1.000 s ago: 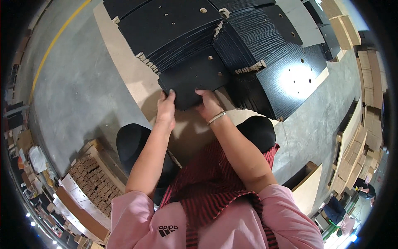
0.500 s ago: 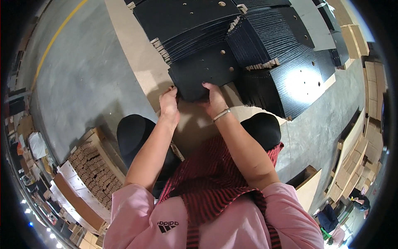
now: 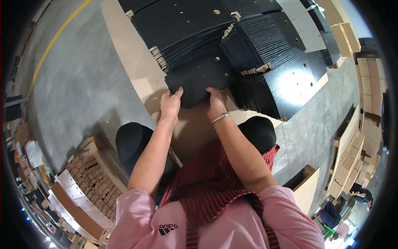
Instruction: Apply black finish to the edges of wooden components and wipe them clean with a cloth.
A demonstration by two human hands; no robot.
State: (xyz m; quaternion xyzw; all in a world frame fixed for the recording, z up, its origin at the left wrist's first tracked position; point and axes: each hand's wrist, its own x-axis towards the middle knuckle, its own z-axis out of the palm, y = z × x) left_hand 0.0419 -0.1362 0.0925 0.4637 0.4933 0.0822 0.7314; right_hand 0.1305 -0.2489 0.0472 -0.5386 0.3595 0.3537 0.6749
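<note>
Black panels [image 3: 192, 81] (some wood-grained), red-and-black striped apron [image 3: 197, 174], pink shirt [image 3: 226, 228], grey floor [image 3: 91, 83], yellow line [image 3: 62, 28].

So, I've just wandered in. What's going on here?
A person in a pink shirt has both hands on a black panel with round holes in it. The left hand and right hand grip its near edge, thumbs on top; the fingers underneath are mostly hidden. Higher stacks of black panels stand just beyond it and to its right, with a tan board beneath them.
</note>
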